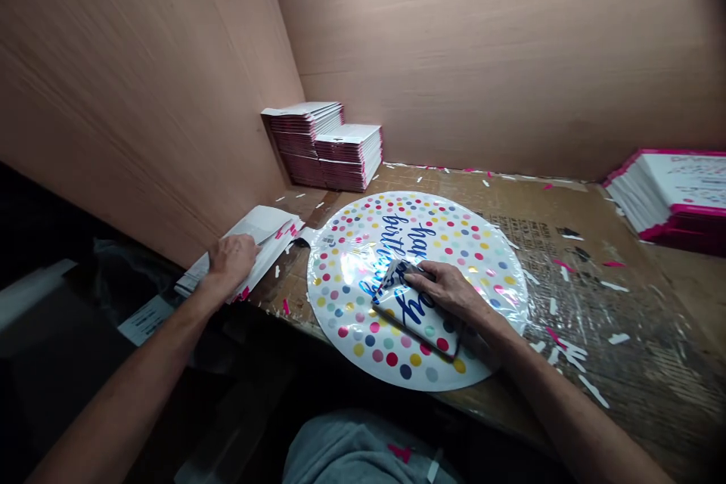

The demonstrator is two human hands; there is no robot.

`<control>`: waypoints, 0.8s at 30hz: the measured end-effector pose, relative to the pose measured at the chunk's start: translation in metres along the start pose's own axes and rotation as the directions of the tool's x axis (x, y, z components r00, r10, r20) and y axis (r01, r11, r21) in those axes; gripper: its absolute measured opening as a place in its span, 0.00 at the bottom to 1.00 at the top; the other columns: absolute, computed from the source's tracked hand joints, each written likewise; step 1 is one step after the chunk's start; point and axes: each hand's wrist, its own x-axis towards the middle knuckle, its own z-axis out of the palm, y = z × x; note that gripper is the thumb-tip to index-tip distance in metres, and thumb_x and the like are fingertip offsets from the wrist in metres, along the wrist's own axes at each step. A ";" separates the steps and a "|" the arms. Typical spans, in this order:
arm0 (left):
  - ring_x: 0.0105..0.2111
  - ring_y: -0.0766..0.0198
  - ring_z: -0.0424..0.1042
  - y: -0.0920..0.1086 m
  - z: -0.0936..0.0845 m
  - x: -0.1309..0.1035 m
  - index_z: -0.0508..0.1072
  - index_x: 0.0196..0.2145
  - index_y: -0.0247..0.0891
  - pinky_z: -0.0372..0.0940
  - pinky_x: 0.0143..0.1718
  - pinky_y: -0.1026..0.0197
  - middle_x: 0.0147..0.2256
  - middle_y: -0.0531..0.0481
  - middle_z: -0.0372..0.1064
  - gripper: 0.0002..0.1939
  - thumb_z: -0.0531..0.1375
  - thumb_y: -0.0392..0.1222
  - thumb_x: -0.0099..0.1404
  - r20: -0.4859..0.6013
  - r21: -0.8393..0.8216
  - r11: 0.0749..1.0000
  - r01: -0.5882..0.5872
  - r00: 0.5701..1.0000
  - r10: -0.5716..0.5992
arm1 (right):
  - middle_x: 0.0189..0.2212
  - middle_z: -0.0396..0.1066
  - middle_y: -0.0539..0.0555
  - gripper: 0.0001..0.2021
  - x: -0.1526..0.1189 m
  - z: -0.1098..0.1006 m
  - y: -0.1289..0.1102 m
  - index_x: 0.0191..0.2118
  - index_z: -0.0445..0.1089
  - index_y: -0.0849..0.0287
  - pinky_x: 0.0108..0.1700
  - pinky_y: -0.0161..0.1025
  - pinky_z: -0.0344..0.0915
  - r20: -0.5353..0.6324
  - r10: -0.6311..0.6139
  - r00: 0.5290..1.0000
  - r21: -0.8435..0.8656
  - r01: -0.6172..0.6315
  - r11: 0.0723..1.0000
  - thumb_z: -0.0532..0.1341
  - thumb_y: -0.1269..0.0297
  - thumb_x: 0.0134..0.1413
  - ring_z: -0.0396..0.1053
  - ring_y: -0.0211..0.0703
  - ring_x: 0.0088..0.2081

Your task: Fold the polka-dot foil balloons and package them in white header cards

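Observation:
A round white foil balloon (352,333) with coloured dots and blue "happy birthday" lettering lies flat on the cardboard-covered bench. Its dark tail points toward the pile on the left. My right hand (445,287) rests over the balloon's middle, thumb and fingers closed on a shiny folded foil piece (420,325) that mirrors the dots. At the bench's left edge, my left hand (231,261) is closed at the top of a pile of white folded cards (269,227) with pink edges. Its fingertips are partly hidden, and the top card seems pinched in them.
Stacked pink-edged white card packs (345,159) stand in the back left corner. More pink-and-white packs (681,193) lean at the far right. Wooden panels (454,53) rise behind and on the left. White and pink paper scraps (572,352) litter the bench.

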 end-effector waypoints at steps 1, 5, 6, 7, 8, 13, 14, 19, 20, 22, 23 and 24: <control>0.42 0.37 0.74 -0.002 -0.004 -0.002 0.78 0.39 0.29 0.66 0.39 0.49 0.40 0.28 0.75 0.19 0.52 0.45 0.68 0.006 -0.009 1.000 0.007 1.000 -0.007 | 0.22 0.62 0.47 0.18 0.000 0.000 0.000 0.28 0.63 0.56 0.26 0.34 0.54 0.000 0.003 1.000 0.008 -0.003 1.000 0.55 0.47 0.58 0.60 0.38 0.25; 0.42 0.44 0.74 -0.001 -0.015 -0.014 0.78 0.38 0.34 0.66 0.41 0.52 0.41 0.36 0.76 0.20 0.50 0.48 0.71 -0.118 -0.041 0.998 -0.038 0.993 0.033 | 0.21 0.61 0.46 0.19 0.000 -0.003 -0.002 0.27 0.63 0.57 0.25 0.34 0.55 -0.003 0.006 1.000 0.035 -0.006 0.999 0.56 0.46 0.57 0.59 0.37 0.24; 0.42 0.47 0.74 0.004 -0.013 -0.016 0.78 0.38 0.34 0.66 0.42 0.53 0.41 0.37 0.76 0.19 0.49 0.46 0.71 -0.202 -0.052 0.991 -0.120 0.973 0.107 | 0.21 0.61 0.46 0.20 -0.001 -0.006 -0.002 0.27 0.63 0.57 0.25 0.34 0.55 -0.016 0.014 1.000 0.038 -0.014 0.999 0.56 0.44 0.57 0.59 0.37 0.24; 0.43 0.49 0.74 0.011 -0.010 -0.019 0.78 0.38 0.34 0.67 0.43 0.53 0.42 0.39 0.76 0.18 0.49 0.44 0.71 -0.295 -0.067 0.969 -0.237 0.932 0.208 | 0.20 0.61 0.47 0.21 -0.003 -0.009 -0.001 0.26 0.63 0.57 0.24 0.34 0.55 -0.036 0.030 0.999 0.041 -0.029 0.999 0.57 0.43 0.56 0.59 0.37 0.23; 0.44 0.50 0.75 0.019 -0.005 -0.020 0.78 0.39 0.35 0.67 0.44 0.53 0.42 0.40 0.77 0.17 0.49 0.41 0.70 -0.384 -0.079 0.922 -0.380 0.865 0.324 | 0.20 0.62 0.47 0.22 -0.005 -0.014 0.001 0.26 0.63 0.57 0.24 0.34 0.55 -0.061 0.055 0.997 0.045 -0.052 0.998 0.57 0.42 0.55 0.60 0.37 0.23; 0.47 0.58 0.75 0.065 0.035 -0.022 0.78 0.42 0.38 0.69 0.50 0.56 0.46 0.45 0.77 0.20 0.48 0.29 0.64 -0.462 -0.162 0.568 -0.807 0.571 0.679 | 0.19 0.64 0.49 0.24 -0.026 -0.041 0.015 0.26 0.65 0.57 0.22 0.34 0.55 -0.177 0.220 0.959 0.103 -0.204 0.974 0.60 0.37 0.49 0.62 0.39 0.22; 0.48 0.59 0.74 0.073 0.041 -0.023 0.77 0.44 0.39 0.69 0.51 0.57 0.48 0.46 0.76 0.21 0.48 0.28 0.62 -0.424 -0.188 0.536 -0.823 0.560 0.712 | 0.19 0.65 0.49 0.25 -0.030 -0.043 0.017 0.27 0.66 0.57 0.21 0.34 0.55 -0.175 0.241 0.955 0.125 -0.221 0.967 0.61 0.37 0.49 0.62 0.39 0.22; 0.53 0.58 0.70 0.106 0.046 -0.040 0.74 0.45 0.37 0.66 0.55 0.57 0.54 0.43 0.70 0.13 0.54 0.40 0.67 -0.354 -0.300 0.516 -0.803 0.595 0.721 | 0.22 0.66 0.49 0.24 -0.038 -0.030 0.006 0.31 0.67 0.57 0.23 0.34 0.56 -0.062 0.213 0.975 0.173 -0.199 0.965 0.59 0.38 0.52 0.63 0.39 0.24; 0.52 0.56 0.70 0.114 0.043 -0.046 0.74 0.43 0.36 0.66 0.54 0.56 0.52 0.41 0.70 0.14 0.56 0.47 0.68 -0.352 -0.303 0.533 -0.790 0.613 0.707 | 0.22 0.65 0.49 0.23 -0.036 -0.024 0.001 0.30 0.67 0.57 0.23 0.34 0.56 -0.035 0.179 0.983 0.143 -0.173 0.975 0.59 0.39 0.53 0.62 0.39 0.24; 0.50 0.52 0.70 0.128 0.036 -0.056 0.73 0.41 0.34 0.68 0.51 0.53 0.48 0.39 0.70 0.21 0.58 0.57 0.65 -0.332 -0.278 0.580 -0.766 0.643 0.690 | 0.22 0.63 0.48 0.21 -0.028 -0.012 -0.010 0.28 0.65 0.57 0.25 0.34 0.55 0.010 0.105 0.994 0.050 -0.106 0.993 0.57 0.42 0.56 0.60 0.38 0.25; 0.50 0.51 0.69 0.134 0.032 -0.060 0.73 0.41 0.34 0.68 0.50 0.52 0.46 0.39 0.70 0.22 0.59 0.58 0.64 -0.311 -0.252 0.600 -0.759 0.650 0.693 | 0.22 0.62 0.48 0.20 -0.023 -0.007 -0.015 0.27 0.64 0.57 0.26 0.34 0.55 0.024 0.077 0.997 -0.013 -0.077 0.997 0.56 0.44 0.57 0.60 0.38 0.25; 0.49 0.50 0.68 0.139 0.029 -0.063 0.72 0.41 0.33 0.68 0.48 0.52 0.45 0.39 0.70 0.22 0.60 0.57 0.64 -0.285 -0.224 0.615 -0.756 0.654 0.701 | 0.22 0.62 0.48 0.20 -0.019 -0.003 -0.019 0.27 0.63 0.57 0.26 0.34 0.54 0.033 0.060 0.998 -0.081 -0.057 0.995 0.56 0.45 0.57 0.59 0.38 0.25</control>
